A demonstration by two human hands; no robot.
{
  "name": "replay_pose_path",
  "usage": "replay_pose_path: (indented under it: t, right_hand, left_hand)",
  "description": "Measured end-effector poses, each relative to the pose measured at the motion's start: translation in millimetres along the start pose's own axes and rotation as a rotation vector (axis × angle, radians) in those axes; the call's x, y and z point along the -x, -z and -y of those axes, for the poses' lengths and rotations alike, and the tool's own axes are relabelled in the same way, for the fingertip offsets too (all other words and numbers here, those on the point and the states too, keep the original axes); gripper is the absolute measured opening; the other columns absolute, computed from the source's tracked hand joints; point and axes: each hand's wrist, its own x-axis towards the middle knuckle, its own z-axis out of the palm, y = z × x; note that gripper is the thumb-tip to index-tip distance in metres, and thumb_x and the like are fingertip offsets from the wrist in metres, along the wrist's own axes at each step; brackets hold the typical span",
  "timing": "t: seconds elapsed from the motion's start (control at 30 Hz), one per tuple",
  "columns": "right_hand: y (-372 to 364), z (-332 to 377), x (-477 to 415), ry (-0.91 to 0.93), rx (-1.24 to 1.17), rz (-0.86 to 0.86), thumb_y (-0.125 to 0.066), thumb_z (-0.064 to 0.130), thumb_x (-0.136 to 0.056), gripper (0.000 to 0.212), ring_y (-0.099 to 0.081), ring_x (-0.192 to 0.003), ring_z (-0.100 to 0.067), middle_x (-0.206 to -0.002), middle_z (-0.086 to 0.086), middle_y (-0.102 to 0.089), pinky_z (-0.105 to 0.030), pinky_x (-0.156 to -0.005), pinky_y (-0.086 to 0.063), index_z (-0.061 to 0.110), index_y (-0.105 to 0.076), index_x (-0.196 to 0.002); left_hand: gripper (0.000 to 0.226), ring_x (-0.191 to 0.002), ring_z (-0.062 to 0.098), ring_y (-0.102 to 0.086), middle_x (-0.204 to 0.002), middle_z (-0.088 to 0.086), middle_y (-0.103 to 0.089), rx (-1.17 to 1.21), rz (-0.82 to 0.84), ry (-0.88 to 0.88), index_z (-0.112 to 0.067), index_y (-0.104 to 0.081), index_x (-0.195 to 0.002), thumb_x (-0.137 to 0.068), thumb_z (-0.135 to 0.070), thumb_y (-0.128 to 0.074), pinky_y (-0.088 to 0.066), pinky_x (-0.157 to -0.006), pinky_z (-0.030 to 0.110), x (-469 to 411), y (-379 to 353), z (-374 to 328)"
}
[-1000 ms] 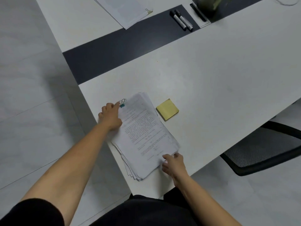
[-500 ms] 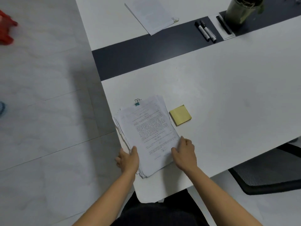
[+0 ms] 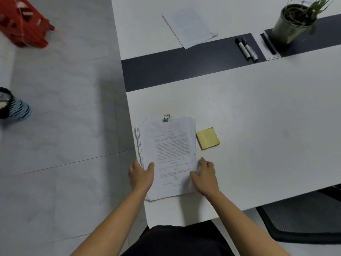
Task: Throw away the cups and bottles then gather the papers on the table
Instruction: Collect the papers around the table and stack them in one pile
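Note:
A thick stack of printed papers lies at the near left corner of the white table, with teal binder clips at its far edge. My left hand grips the stack's near left edge, thumb on top and fingers at the side. On the near right edge my right hand holds the stack the same way, thumb on the top sheet. A second clipped paper bundle lies far across the table, beyond the dark strip. No cups or bottles are on the table.
A yellow sticky-note pad sits just right of the stack. Two markers and a potted plant are on the dark strip. A black chair stands at the right. On the floor at the left are a blue bin and a red object.
My left hand came from the stack's far corner down to its near left edge. My right hand shifted onto the near right edge. The stack is squared up and straighter.

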Motion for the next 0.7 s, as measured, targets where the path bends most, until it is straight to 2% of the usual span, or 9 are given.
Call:
replay_pose_path:
  t: [0.1, 0.17, 0.2, 0.33, 0.47, 0.53, 0.57, 0.63, 0.7]
  right_hand:
    - [13, 8, -22, 0.103, -0.012, 0.052, -0.058, 0.026, -0.091, 0.076, -0.031, -0.139, -0.034, -0.156, -0.013, -0.028, -0.041, -0.106, -0.034, 0.009, -0.02, -0.156]
    - [20, 17, -38, 0.163, 0.003, 0.094, -0.058, 0.025, -0.09, 0.08, -0.027, -0.141, -0.034, -0.16, -0.009, -0.024, -0.042, -0.109, -0.031, 0.01, -0.016, -0.157]
    - [22, 22, -45, 0.182, 0.006, 0.113, -0.057, 0.025, -0.09, 0.08, -0.026, -0.141, -0.035, -0.161, -0.007, -0.024, -0.043, -0.11, -0.03, 0.01, -0.015, -0.157]
    - [21, 32, -59, 0.239, 0.004, 0.172, -0.047, 0.033, -0.077, 0.067, -0.036, -0.121, -0.034, -0.142, -0.003, -0.043, -0.043, -0.094, -0.036, 0.016, -0.032, -0.139]
    - [23, 29, -59, 0.244, -0.036, 0.18, -0.045, 0.032, -0.075, 0.069, -0.036, -0.114, -0.027, -0.142, -0.002, -0.044, -0.037, -0.089, -0.032, 0.018, -0.033, -0.142]
    - [26, 27, -58, 0.268, -0.006, 0.162, -0.048, 0.027, -0.085, 0.065, -0.04, -0.123, -0.034, -0.147, -0.006, -0.042, -0.038, -0.093, -0.036, 0.013, -0.032, -0.146]
    - [27, 26, -57, 0.275, 0.029, 0.138, -0.049, 0.026, -0.092, 0.064, -0.036, -0.134, -0.035, -0.155, -0.008, -0.035, -0.04, -0.101, -0.036, 0.011, -0.029, -0.151]
    - [28, 26, -49, 0.271, 0.071, 0.067, -0.046, 0.03, -0.103, 0.063, -0.021, -0.149, -0.028, -0.165, -0.007, -0.019, -0.039, -0.115, -0.026, 0.012, -0.021, -0.158]
    - [27, 29, -32, 0.281, 0.017, -0.005, -0.042, 0.041, -0.104, 0.061, -0.017, -0.151, -0.019, -0.165, -0.003, -0.021, -0.035, -0.117, -0.022, 0.016, -0.025, -0.157]
  left_hand:
    - [0.071, -0.142, 0.024, -0.035, -0.159, 0.01, -0.032, 0.15, 0.017, -0.097, -0.015, -0.029, -0.156, -0.095, -0.029, -0.063, -0.03, -0.116, 0.037, -20, 6, -18]
    - [0.072, -0.13, 0.012, -0.041, -0.158, 0.005, -0.036, 0.273, 0.074, -0.084, -0.016, -0.024, -0.158, -0.098, -0.023, -0.062, -0.033, -0.104, 0.026, -36, 9, -32]
    - [0.07, -0.125, 0.011, -0.042, -0.156, 0.005, -0.039, 0.319, 0.105, -0.074, -0.016, -0.024, -0.158, -0.098, -0.02, -0.061, -0.035, -0.101, 0.026, -43, 10, -37]
    - [0.059, -0.133, 0.023, -0.05, -0.152, 0.005, -0.047, 0.344, 0.188, -0.055, -0.022, -0.035, -0.154, -0.099, -0.018, -0.057, -0.041, -0.112, 0.042, -56, 5, -40]
    - [0.067, -0.146, 0.023, -0.035, -0.162, 0.0, -0.03, 0.314, 0.209, -0.049, -0.026, -0.024, -0.158, -0.1, -0.023, -0.057, -0.032, -0.118, 0.047, -50, 2, -36]
    - [0.066, -0.148, 0.021, -0.029, -0.164, 0.0, -0.025, 0.254, 0.19, -0.089, -0.024, -0.021, -0.159, -0.102, -0.026, -0.055, -0.027, -0.121, 0.045, -45, 3, -35]
    - [0.064, -0.15, 0.021, -0.025, -0.165, 0.0, -0.022, 0.18, 0.153, -0.13, -0.022, -0.021, -0.159, -0.103, -0.028, -0.052, -0.023, -0.123, 0.043, -41, 5, -35]
    - [0.06, -0.151, 0.021, -0.02, -0.165, 0.001, -0.021, 0.044, 0.033, -0.233, -0.017, -0.024, -0.158, -0.104, -0.028, -0.049, -0.019, -0.122, 0.037, -25, 13, -34]
    - [0.058, -0.149, 0.019, -0.027, -0.162, 0.001, -0.029, 0.106, -0.017, -0.265, -0.016, -0.027, -0.157, -0.104, -0.025, -0.05, -0.023, -0.121, 0.035, -3, 25, -27]
